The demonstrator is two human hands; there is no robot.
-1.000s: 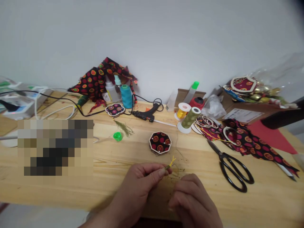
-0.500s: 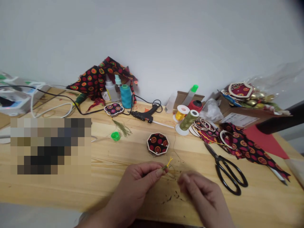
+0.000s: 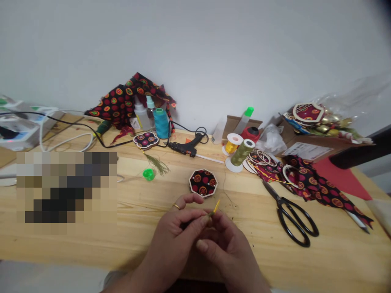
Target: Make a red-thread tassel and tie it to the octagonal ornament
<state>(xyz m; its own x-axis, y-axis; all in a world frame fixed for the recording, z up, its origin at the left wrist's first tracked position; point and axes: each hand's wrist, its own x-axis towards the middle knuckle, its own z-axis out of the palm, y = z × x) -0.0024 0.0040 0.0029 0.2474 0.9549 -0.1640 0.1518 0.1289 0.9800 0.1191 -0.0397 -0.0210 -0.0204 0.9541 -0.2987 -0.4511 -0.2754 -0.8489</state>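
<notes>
My left hand (image 3: 175, 238) pinches a small tassel of olive thread with a yellow loop (image 3: 214, 208) sticking up between thumb and forefinger. A ring shows on one raised finger. My right hand (image 3: 227, 246) is pressed against the left one, its fingertips closed on the same tassel from the right. Both hands are over the near edge of the wooden table (image 3: 336, 260). Just beyond them lies an octagonal fabric-covered piece (image 3: 203, 183), black with red dots. A thin olive thread runs from the tassel towards the olive thread spool (image 3: 241, 154).
Black scissors (image 3: 291, 217) lie to the right beside patterned fabric strips (image 3: 317, 185) and wooden rings. At the back are a glue gun (image 3: 187, 147), yellow spool (image 3: 232, 144), teal spool (image 3: 161, 123), bottles, a flower-shaped piece (image 3: 147, 140), green cap (image 3: 148, 174) and cardboard box (image 3: 324, 140).
My right hand, apart to the right before, has come up against the left hand and closed on the tassel. The left hand has kept its pinch and raised a finger.
</notes>
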